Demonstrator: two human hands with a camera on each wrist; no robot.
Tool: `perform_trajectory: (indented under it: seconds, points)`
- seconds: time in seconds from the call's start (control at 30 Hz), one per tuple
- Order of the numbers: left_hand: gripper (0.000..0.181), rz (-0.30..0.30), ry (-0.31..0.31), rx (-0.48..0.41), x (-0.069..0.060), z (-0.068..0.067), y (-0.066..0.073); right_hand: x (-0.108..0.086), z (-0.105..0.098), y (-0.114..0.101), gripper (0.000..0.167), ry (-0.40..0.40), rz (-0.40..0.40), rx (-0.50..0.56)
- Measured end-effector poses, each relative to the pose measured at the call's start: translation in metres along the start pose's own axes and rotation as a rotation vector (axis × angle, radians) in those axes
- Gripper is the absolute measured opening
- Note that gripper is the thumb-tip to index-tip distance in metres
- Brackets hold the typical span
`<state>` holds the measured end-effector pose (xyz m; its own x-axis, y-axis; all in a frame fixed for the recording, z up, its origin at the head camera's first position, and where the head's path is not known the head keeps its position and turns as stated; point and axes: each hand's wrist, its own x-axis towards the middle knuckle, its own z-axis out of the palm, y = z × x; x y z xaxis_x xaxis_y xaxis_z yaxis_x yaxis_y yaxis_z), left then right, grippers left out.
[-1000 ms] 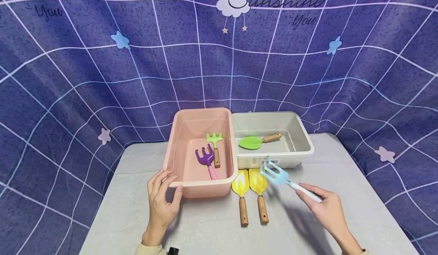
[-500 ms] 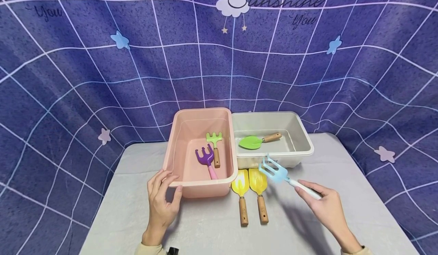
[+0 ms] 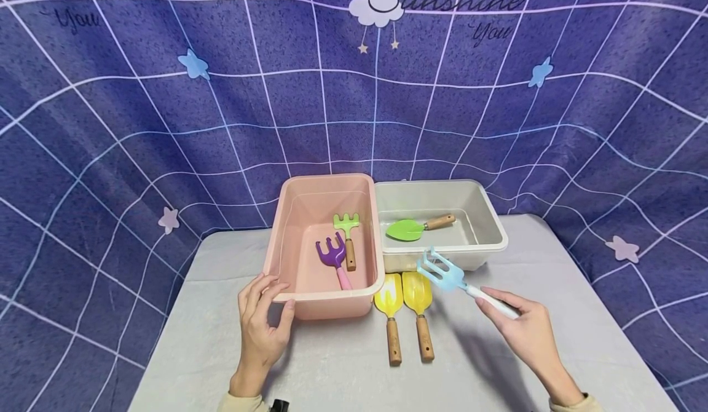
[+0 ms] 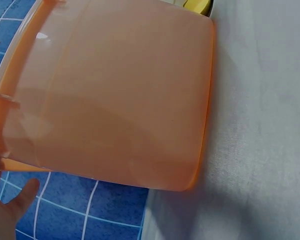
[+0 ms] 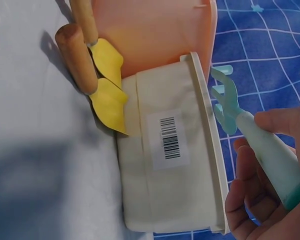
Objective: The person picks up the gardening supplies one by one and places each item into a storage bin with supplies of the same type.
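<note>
One blue fork point(image 3: 450, 278) slanted, pinched by your right grip point(image 3: 528, 327), toward far-left bench point(image 3: 228, 252) corner; left grip point(image 3: 263, 320) held pink bin point(image 3: 334, 308).

The light-blue rake point(image 3: 455, 278) has shifted slightly leftward.

room lies right of the white bin point(image 3: 406, 261) and through its open top; the pink bin point(image 3: 332, 309) blocks its left, two yellow trowels point(image 3: 389, 299) its front-left foot, the blue fork point(image 3: 450, 278) part of its front.
</note>
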<state>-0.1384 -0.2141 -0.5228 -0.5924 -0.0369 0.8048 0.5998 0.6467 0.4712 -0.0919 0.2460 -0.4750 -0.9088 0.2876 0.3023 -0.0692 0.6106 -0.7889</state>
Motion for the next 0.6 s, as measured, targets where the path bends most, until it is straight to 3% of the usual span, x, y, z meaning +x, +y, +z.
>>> perform_trajectory:
  seconds: [0.6]
  points:
    - [0.030,-0.007,-0.002,0.004,0.0012,-0.0005,0.0014,0.0028,-0.0017,-0.0098,0.021,0.015,0.004,0.035]
